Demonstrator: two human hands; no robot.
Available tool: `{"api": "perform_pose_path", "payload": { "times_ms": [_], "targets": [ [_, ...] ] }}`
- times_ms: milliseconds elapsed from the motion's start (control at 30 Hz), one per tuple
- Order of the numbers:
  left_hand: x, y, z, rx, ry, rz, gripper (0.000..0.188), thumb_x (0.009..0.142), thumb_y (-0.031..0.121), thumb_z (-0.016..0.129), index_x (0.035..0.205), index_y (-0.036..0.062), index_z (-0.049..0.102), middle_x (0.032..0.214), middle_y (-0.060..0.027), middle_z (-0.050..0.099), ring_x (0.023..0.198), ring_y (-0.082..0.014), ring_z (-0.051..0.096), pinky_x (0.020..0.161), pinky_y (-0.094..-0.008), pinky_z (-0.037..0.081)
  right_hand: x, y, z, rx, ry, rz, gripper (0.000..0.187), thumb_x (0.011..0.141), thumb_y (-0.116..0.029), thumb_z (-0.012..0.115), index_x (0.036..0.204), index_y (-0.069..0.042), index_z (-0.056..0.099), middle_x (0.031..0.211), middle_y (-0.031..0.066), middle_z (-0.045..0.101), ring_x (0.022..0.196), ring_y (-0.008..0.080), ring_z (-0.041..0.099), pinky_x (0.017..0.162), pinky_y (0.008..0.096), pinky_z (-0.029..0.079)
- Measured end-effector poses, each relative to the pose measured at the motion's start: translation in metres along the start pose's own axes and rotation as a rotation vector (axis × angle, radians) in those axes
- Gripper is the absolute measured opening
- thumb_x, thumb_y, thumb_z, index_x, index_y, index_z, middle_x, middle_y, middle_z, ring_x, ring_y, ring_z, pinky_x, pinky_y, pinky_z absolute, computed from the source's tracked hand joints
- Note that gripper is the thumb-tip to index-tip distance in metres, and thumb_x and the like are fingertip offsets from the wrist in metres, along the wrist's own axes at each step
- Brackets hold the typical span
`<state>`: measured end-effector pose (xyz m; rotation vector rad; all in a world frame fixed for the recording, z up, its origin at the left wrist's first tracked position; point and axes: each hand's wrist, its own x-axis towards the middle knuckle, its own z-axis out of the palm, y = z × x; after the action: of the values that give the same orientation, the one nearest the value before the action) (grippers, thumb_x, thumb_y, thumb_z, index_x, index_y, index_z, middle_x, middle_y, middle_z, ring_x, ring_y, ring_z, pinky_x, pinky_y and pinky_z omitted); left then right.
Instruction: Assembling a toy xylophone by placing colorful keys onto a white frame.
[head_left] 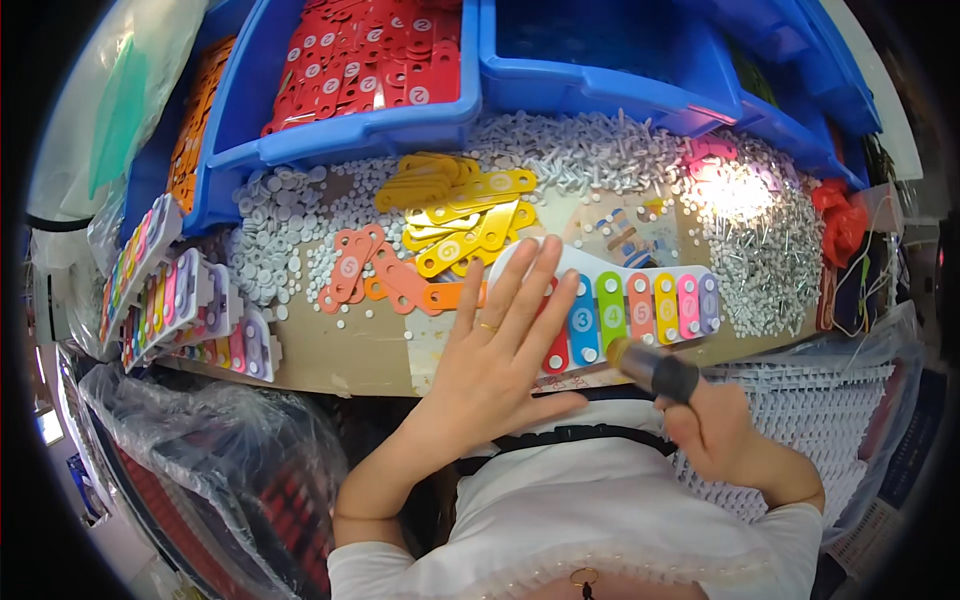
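Note:
A toy xylophone [605, 264] with a white base and a row of colored bars lies on the table edge in front of me. My left hand [505, 350] rests flat over its left end, fingers stretched and slightly apart, hiding part of the base and bars. My right hand [712, 425] is closed around a mallet [655, 370] with a dark cylindrical head and a yellowish face. The mallet's face is over the near ends of the green and orange bars; whether it touches them, I cannot tell.
Loose yellow bars [465, 205] and orange bars [370, 268] lie among white caps [275, 225] and pins [590, 150]. Blue bins [345, 135] line the back, one full of red bars [370, 60]. Assembled xylophones [185, 300] are stacked left; white parts [800, 430] fill a bag at right.

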<state>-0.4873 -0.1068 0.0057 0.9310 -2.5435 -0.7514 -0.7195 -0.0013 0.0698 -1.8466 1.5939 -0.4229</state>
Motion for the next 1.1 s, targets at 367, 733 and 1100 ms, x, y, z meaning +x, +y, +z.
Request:
{"api": "perform_pose_path", "payload": {
  "times_ms": [367, 733, 1100],
  "targets": [
    [0.019, 0.013, 0.023, 0.140, -0.011, -0.024, 0.103, 0.071, 0.057, 0.073, 0.140, -0.0084, 0.035, 0.153, -0.0225, 0.028, 0.145, -0.0344, 0.024, 0.115, -0.0557, 0.014, -0.020, 0.019, 0.015, -0.064, -0.040, 0.016, 0.014, 0.090, -0.015, 0.059, 0.097, -0.003, 0.057, 0.063, 0.0102, 0.058, 0.049, 0.0299, 0.058, 0.045, 0.0409, 0.044],
    [0.022, 0.018, 0.018, 0.223, -0.019, -0.066, 0.101, 0.067, 0.049, 0.077, 0.137, -0.0121, 0.038, 0.150, -0.0250, 0.031, 0.144, -0.0361, 0.024, 0.115, -0.0544, 0.016, -0.037, 0.014, -0.002, 0.157, 0.059, 0.214, 0.014, 0.094, -0.008, 0.050, 0.104, -0.001, 0.055, 0.058, 0.0073, 0.057, 0.047, 0.0262, 0.058, 0.046, 0.0373, 0.045],
    [0.024, 0.025, 0.015, 0.235, -0.069, -0.102, 0.108, 0.059, 0.039, 0.084, 0.139, -0.0126, 0.034, 0.152, -0.0262, 0.027, 0.144, -0.0374, 0.024, 0.114, -0.0552, 0.017, -0.065, 0.028, -0.010, 0.255, 0.306, 0.167, 0.016, 0.098, -0.014, 0.047, 0.100, 0.000, 0.055, 0.060, 0.0053, 0.057, 0.046, 0.0157, 0.057, 0.044, 0.0295, 0.043]
  ]
}}
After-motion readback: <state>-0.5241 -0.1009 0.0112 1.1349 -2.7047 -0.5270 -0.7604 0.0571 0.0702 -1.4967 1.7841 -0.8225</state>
